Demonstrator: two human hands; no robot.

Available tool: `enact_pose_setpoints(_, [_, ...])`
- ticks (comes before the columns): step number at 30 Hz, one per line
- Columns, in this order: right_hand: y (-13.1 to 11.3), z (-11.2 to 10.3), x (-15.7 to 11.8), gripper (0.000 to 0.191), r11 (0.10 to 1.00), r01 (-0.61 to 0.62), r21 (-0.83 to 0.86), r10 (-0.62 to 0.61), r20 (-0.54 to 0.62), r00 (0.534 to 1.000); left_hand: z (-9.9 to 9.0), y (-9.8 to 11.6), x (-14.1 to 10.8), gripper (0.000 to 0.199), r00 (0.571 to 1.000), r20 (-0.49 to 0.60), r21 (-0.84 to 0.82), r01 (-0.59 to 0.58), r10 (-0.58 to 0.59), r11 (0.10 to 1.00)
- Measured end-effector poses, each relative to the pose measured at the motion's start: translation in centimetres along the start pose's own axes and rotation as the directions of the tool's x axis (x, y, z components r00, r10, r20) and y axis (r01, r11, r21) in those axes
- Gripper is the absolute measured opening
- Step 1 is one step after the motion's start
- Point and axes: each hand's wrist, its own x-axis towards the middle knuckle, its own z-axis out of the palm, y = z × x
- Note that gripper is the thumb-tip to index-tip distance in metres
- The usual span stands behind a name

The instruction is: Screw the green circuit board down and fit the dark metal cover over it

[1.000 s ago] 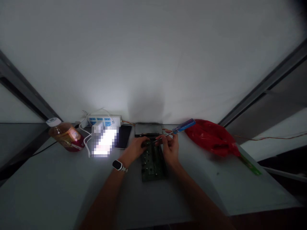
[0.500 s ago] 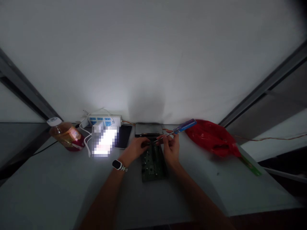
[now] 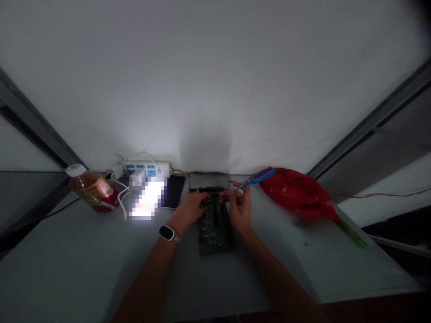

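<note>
A green circuit board (image 3: 210,233) lies on the grey table in front of me. My right hand (image 3: 239,204) is closed on a screwdriver (image 3: 259,177) with a blue handle, which points up to the right while its shaft slants down left over the board's far end. Near the tip, my left hand (image 3: 195,206) has its fingers pressed together at the board's upper left; what they hold is too dark to tell. Just behind the hands sits a flat grey box-like item (image 3: 208,180) with a dark front edge.
Left stand a tilted bottle (image 3: 92,188) with a white cap, a white power strip (image 3: 163,169) with cables, a bright blurred-out patch and a dark phone (image 3: 175,190). Right lies a red plastic bag (image 3: 292,190) with a green strip (image 3: 352,233). A white wall rises behind.
My left hand and wrist have shifted very slightly. The screwdriver and my right hand are almost where they were.
</note>
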Motion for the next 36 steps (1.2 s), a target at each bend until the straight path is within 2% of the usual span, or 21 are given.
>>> enact_pose_setpoints(17, [0.2, -0.7, 1.0, 0.023, 1.0, 0.0, -0.014, 0.0, -0.005, 1.0, 0.7, 0.2, -0.1, 0.024, 0.992, -0.115, -0.078, -0.054, 0.045, 0.995])
enact_pose_setpoints(23, [0.3, -0.9, 1.4, 0.026, 1.0, 0.007, 0.015, -0.007, -0.042, 0.999, 1.1, 1.0, 0.2, 0.027, 0.991, -0.127, -0.056, 0.023, -0.03, 0.998])
enact_pose_setpoints(26, [-0.1, -1.3, 1.8, 0.026, 0.999, 0.041, -0.031, -0.044, -0.081, 0.996, 0.8, 1.2, 0.4, 0.03, 0.989, -0.146, -0.018, -0.036, 0.033, 0.999])
enact_pose_setpoints(30, [-0.6, -2.3, 2.6, 0.028, 0.993, 0.093, -0.074, -0.103, -0.143, 0.984, 0.2, 1.1, 1.3, 0.018, 0.98, -0.177, 0.044, -0.085, 0.091, 0.995])
enact_pose_setpoints(36, [0.0, -3.0, 3.1, 0.03, 0.993, 0.084, -0.087, -0.096, -0.157, 0.983, 0.6, 0.8, 3.4, 0.015, 0.994, -0.089, 0.13, -0.052, 0.064, 0.99])
